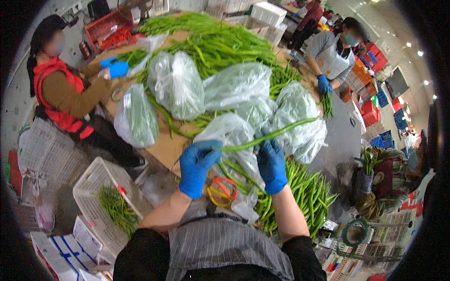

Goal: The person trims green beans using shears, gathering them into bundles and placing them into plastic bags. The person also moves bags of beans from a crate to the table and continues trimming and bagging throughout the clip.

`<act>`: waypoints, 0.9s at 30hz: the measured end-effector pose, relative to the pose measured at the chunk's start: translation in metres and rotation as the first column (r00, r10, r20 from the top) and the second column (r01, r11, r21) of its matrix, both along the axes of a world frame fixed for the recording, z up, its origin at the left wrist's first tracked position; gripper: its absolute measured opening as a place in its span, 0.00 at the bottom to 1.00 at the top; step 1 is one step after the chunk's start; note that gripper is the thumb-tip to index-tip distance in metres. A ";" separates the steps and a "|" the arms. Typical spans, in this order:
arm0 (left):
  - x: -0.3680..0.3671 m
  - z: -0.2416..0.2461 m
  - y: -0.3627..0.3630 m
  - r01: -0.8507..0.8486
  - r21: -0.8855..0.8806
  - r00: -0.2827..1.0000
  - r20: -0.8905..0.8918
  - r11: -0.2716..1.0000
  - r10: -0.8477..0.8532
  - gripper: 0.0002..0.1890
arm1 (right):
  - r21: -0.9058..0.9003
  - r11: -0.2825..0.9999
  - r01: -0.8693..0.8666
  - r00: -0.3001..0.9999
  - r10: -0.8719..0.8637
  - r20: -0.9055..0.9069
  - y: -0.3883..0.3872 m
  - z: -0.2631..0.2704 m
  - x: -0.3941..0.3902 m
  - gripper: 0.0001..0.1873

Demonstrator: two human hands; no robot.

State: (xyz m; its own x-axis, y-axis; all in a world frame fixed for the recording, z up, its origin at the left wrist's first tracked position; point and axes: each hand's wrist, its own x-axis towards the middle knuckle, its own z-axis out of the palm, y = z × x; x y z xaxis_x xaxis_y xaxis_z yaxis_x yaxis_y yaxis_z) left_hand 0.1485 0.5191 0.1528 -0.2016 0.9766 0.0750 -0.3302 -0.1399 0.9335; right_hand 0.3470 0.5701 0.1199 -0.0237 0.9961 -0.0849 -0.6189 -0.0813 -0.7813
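Note:
A long green bean pod (270, 136) stretches between my two blue-gloved hands, over the table. My left hand (201, 165) pinches its left end. Partway along the pod, my right hand (271, 163) grips it, and its other end sticks out to the upper right. Just beyond my hands lie several clear plastic bags (225, 130) filled with green contents. More long pods (246, 172) lie below and between my hands. A heap of green pods (306, 193) sits beside my right forearm. Red and yellow rings (222, 192), perhaps scissor handles or tape, lie near my left wrist.
A large pile of green pods (218, 42) covers the table's far side. A white plastic crate (102, 196) with green scraps stands at lower left. A co-worker in a red vest (66, 84) works at left; another in an apron (330, 56) holds pods at upper right.

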 end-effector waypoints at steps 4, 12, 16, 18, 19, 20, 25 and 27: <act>-0.010 -0.003 0.005 -0.080 -0.017 0.996 0.038 0.997 0.080 0.06 | 0.044 0.999 0.012 0.978 -0.021 0.209 -0.002 0.010 0.006 0.19; -0.054 -0.034 0.006 -0.183 -0.136 0.979 0.067 0.974 0.194 0.12 | 0.214 0.965 -0.153 0.252 -0.171 0.952 0.046 0.056 0.050 0.14; -0.053 -0.049 -0.006 -0.168 -0.192 0.978 0.089 0.967 0.188 0.12 | 0.534 0.726 -0.434 -0.092 -0.625 0.775 0.161 0.120 0.067 0.12; -0.050 -0.051 -0.010 -0.154 -0.210 0.976 0.117 0.965 0.181 0.13 | 0.629 0.688 -0.362 -0.184 -0.715 0.675 0.229 0.155 0.061 0.14; -0.048 -0.052 -0.010 -0.152 -0.221 0.974 0.129 0.963 0.184 0.13 | 0.642 0.696 -0.322 -0.208 -0.714 0.669 0.256 0.169 0.056 0.15; -0.047 -0.053 -0.012 -0.137 -0.209 0.975 0.145 0.968 0.169 0.13 | 0.703 0.647 -0.295 -0.245 -0.762 0.599 0.273 0.178 0.049 0.15; -0.060 -0.065 -0.017 -0.165 -0.201 0.979 0.088 0.966 0.186 0.13 | 0.686 0.682 -0.254 0.275 -0.629 0.727 0.230 0.116 -0.003 0.13; -0.067 -0.073 -0.023 -0.173 -0.230 0.979 0.066 0.958 0.192 0.14 | 0.643 0.696 -0.320 0.345 -0.546 0.763 0.176 0.073 -0.009 0.12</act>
State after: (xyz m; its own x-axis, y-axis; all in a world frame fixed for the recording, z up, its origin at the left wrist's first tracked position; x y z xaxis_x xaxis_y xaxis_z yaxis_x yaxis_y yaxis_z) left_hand 0.0819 0.4961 0.0800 -0.3740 0.9126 -0.1654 -0.3999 0.0022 0.9166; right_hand 0.3378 0.7463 0.1925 -0.2524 0.7457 0.6166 0.5022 0.6456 -0.5753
